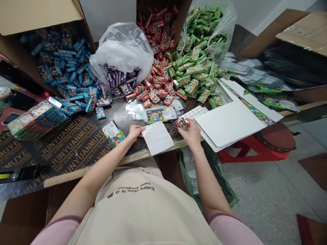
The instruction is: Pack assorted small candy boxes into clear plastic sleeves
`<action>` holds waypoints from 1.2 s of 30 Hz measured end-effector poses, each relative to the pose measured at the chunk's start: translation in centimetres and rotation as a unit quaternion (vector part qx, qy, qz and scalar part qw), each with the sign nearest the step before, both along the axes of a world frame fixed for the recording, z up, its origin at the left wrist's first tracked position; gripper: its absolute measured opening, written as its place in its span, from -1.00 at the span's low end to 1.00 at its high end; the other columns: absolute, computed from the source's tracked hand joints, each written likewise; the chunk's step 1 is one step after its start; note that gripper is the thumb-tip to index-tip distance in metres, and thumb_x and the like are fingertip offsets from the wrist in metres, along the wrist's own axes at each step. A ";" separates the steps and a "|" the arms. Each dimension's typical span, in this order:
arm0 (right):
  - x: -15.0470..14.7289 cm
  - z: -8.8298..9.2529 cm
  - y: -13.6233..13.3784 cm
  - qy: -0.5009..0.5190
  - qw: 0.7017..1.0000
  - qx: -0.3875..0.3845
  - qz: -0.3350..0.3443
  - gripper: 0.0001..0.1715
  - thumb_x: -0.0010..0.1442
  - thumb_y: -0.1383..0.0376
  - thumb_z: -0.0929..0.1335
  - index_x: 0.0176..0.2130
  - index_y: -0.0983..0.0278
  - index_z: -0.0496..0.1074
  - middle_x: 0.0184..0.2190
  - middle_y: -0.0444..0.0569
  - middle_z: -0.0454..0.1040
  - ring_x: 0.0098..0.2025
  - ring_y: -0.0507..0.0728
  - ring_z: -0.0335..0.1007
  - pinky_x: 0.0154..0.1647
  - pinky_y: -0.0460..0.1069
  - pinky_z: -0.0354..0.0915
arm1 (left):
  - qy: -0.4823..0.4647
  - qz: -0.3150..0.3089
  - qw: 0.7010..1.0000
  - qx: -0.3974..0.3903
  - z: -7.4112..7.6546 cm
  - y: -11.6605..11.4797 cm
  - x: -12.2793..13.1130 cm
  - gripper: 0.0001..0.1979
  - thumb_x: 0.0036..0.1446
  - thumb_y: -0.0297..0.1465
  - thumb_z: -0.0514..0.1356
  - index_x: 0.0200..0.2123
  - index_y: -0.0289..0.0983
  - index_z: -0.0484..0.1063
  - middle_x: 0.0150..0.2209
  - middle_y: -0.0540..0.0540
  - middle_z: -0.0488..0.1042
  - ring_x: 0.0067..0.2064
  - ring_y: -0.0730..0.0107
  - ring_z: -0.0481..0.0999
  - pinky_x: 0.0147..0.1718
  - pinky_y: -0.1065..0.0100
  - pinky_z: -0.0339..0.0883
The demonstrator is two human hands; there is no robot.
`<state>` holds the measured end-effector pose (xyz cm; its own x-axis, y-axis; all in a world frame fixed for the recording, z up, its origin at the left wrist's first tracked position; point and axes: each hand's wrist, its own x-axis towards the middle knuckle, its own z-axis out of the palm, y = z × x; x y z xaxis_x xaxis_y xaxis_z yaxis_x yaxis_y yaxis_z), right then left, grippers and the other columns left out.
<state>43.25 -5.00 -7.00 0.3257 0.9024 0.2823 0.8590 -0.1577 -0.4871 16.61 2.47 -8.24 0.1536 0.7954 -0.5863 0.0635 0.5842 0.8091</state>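
Cream apron (138,211) nearest, its printed lettering upside down, pink sleeves (61,231) at both sides. Left hand (134,132) half closed, thumb and fingers pinching the corner of a white sheet (157,137), the sheet's near edge just over the lip of the table (76,146). Right hand (191,135) curled, fingertips gripping a small red packet (182,124), close beside a label sheet (194,112). Between the hands, a green-and-black card pack (162,115) and a scrap of clear film (135,109); just left of the left hand, a second card pack (113,133). To the right, a white board (230,124) overhanging the table edge above a red stool (251,149). Farther out, heaps of red packets (158,83), green packets (196,66), purple packets (117,85) and blue packets (63,59), with a clear bag (122,51) slumped behind the purple. Risks: the overhanging sheet slipping off if pinched too lightly; the small packet dropping past the edge into the dark bag (204,173) below; loose heaps sliding onto the cards if knocked; the board tipping under an elbow's weight
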 end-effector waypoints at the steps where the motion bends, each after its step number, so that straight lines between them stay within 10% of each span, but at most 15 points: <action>1: -0.8 0.2 0.4 0.019 1.000 0.017 0.006 -0.41 0.03 0.17 0.38 0.04 0.31 0.32 -0.26 0.07 0.47 -0.24 0.25 0.40 -0.16 0.11 0.31 | 0.005 0.001 1.000 -0.002 -0.5 -0.3 0.8 -0.74 -0.10 -0.43 0.38 -0.67 -0.37 0.39 -0.73 0.01 0.38 -0.69 0.52 0.35 -0.66 0.45 0.33; 12: -7.1 -2.6 1.3 -0.040 0.993 -0.059 0.094 -0.38 0.05 0.21 0.45 0.07 0.32 0.32 -0.14 0.19 0.42 -0.10 0.36 0.30 -0.09 0.18 0.25 | -0.004 0.007 1.000 -0.022 -1.5 -1.2 1.0 -0.83 -0.14 -0.60 0.37 -0.58 -0.39 0.42 -0.67 0.01 0.44 -0.63 0.47 0.45 -0.54 0.40 0.44; 21: -11.3 -3.5 4.5 0.023 0.949 -0.036 0.311 -0.76 0.20 0.43 0.30 -0.25 0.23 0.56 -0.26 0.01 0.40 -0.20 0.15 0.34 -0.17 0.03 0.29 | -0.031 0.006 0.999 -0.026 -1.3 -1.6 0.7 -0.86 -0.09 -0.52 0.38 -0.53 -0.39 0.45 -0.65 0.02 0.44 -0.61 0.53 0.43 -0.49 0.42 0.45; 36: -10.7 -3.9 3.0 0.394 0.900 -0.055 0.179 -0.82 0.12 0.19 0.34 -0.43 0.23 0.42 -0.45 -0.05 0.51 -0.38 0.15 0.49 -0.27 0.08 0.43 | -0.006 -0.029 1.000 -0.010 -0.6 -1.1 1.2 -0.81 0.08 -0.39 0.16 -0.47 -0.40 0.47 -0.59 -0.07 0.47 -0.64 0.52 0.41 -0.53 0.44 0.40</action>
